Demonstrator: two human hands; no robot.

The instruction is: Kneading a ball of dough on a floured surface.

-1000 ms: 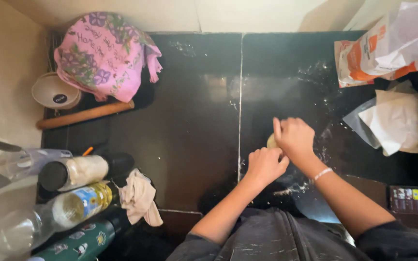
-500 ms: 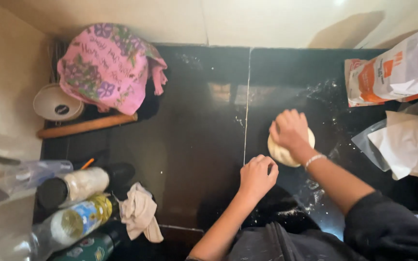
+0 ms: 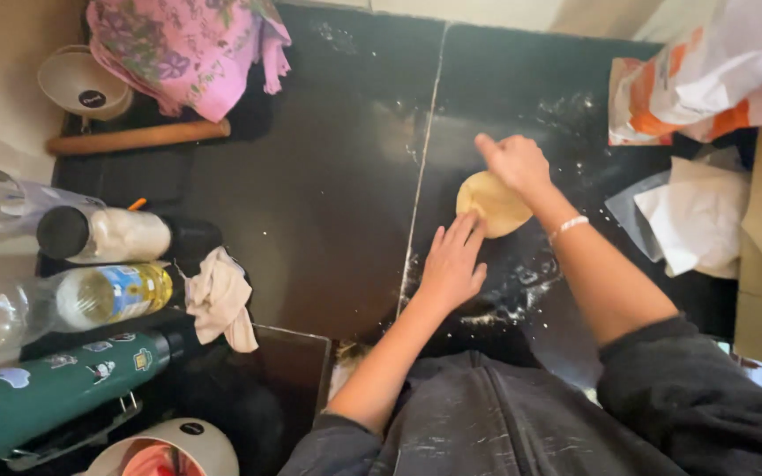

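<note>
Flattening dough on floured black worktop: right hand pressing at twelve o'clock, left hand open-palmed at seven; both grips released.

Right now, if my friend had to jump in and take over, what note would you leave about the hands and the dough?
Left hand: open and flat on the black counter, fingertips touching the near edge of the dough. No grip.
Right hand: resting on the far side of the dough, fingers loosely curled over it, not lifting it.
Dough: a flattened pale round on the counter, just right of the seam, with flour dusted around it.
Nearby: wooden rolling pin lies untouched at the far left; flour bag at the far right.
Done: dough pressed into a disc. Left: it is not rolled thin yet.
</note>
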